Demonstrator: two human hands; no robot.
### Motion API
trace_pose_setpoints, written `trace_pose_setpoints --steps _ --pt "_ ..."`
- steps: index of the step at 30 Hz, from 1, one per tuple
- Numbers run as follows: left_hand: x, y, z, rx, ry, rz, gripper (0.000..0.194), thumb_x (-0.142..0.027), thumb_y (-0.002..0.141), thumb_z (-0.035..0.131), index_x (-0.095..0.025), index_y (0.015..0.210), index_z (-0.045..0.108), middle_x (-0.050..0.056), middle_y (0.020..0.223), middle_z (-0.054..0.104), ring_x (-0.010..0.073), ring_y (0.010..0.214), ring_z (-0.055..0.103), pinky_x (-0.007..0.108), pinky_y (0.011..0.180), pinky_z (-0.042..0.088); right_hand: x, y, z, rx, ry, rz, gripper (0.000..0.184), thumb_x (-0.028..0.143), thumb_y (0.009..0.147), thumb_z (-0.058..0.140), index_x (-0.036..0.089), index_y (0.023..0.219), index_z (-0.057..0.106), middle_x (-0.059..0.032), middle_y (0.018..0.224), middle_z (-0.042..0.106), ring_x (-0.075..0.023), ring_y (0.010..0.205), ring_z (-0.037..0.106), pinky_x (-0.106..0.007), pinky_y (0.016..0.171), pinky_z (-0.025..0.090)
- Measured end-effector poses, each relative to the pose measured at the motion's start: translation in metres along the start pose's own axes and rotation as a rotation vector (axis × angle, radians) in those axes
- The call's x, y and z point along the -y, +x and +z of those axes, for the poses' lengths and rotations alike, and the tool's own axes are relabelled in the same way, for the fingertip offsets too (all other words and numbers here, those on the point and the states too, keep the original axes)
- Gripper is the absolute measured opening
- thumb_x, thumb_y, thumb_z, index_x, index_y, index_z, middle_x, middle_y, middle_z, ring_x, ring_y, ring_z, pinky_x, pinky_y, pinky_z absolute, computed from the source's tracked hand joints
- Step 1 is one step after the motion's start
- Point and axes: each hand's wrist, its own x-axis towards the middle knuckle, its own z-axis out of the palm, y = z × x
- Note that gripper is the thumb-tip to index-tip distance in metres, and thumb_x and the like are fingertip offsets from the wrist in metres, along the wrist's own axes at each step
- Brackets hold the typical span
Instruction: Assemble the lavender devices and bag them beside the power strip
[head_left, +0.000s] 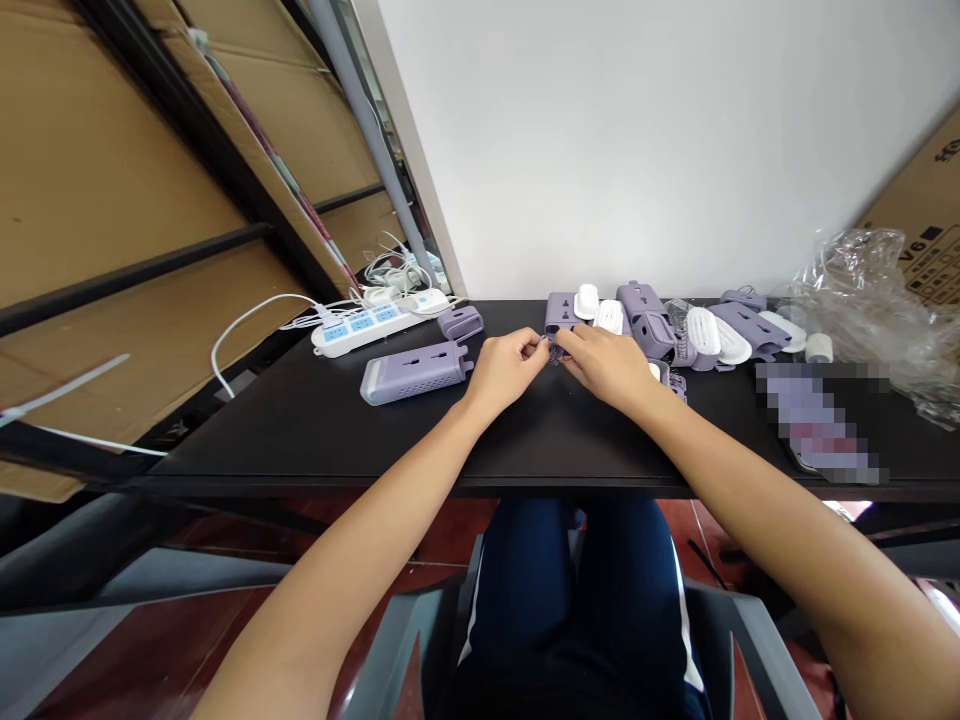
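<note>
At far left, cardboard (82,150) runs out of view behind a black metal frame (135,275). A white power strip with blue sockets (367,328) lies at the back left of the black desk (322,430), its tangled white cables (397,275) too jumbled to trace. Just right are a small purple cap (460,321) and, nearer, a long slotted purple housing (416,372) with a translucent end. Mid-desk, the left hand (508,368) has thumb and forefinger pinched on thin wire (555,354), mostly hidden between the two hands. The right hand (607,365) curls in, touching left fingertips or nearly so; whether its own fingers grip cannot be told, their tips being obscured. Behind it, partly covered, stand another purple housing (561,309), white oval pieces (609,317) and coiled wires (681,318), overlapping too closely to count. Farther right, a pixelated patch (817,420) masks a flat object, beside crumpled clear plastic (855,290) and a cut-off carton (926,205).
</note>
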Motion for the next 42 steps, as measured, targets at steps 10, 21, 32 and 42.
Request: trace_pose_setpoints --steps 10,21,32,42 --pt "0.0004 -0.0002 0.0007 -0.014 0.061 0.059 0.024 -0.035 0.093 0.057 -0.020 0.077 0.068 -0.001 0.068 0.069 0.0133 0.062 0.056 0.026 0.065 0.041 -0.0005 -0.0007 0.0022 -0.003 0.023 0.013 0.026 0.028 0.106 0.045 0.025 0.127 0.059 -0.0088 0.110 0.071 -0.0241 0.092 0.064 -0.032 0.058 0.020" --pt "0.0036 -0.0007 0.0007 -0.016 0.072 0.091 0.028 -0.037 0.096 0.056 -0.020 0.079 0.069 -0.001 0.068 0.067 0.0129 0.063 0.056 0.026 0.064 0.039 -0.0022 0.0000 0.0034 0.013 0.143 0.053 0.022 0.031 0.103 0.055 0.024 0.123 0.059 -0.0060 0.110 0.073 -0.0230 0.091 0.067 -0.032 0.057 0.022" --pt "0.0069 -0.0005 0.0038 -0.037 0.092 0.129 0.028 -0.035 0.097 0.056 -0.019 0.079 0.071 -0.001 0.069 0.069 0.0124 0.063 0.057 0.026 0.064 0.039 -0.0001 0.0020 0.0008 0.044 0.110 0.101 0.025 0.038 0.105 0.053 0.023 0.123 0.059 -0.0083 0.112 0.074 -0.0256 0.094 0.071 -0.031 0.059 0.028" --pt "0.0083 0.0005 0.0044 -0.047 0.114 0.176 0.033 -0.036 0.099 0.055 -0.020 0.078 0.074 0.001 0.071 0.074 0.0142 0.062 0.060 0.027 0.061 0.039 0.0036 0.0013 -0.0031 0.041 0.114 0.151 0.028 0.042 0.107 0.050 0.022 0.121 0.061 -0.0079 0.109 0.075 -0.0268 0.091 0.072 -0.032 0.059 0.032"
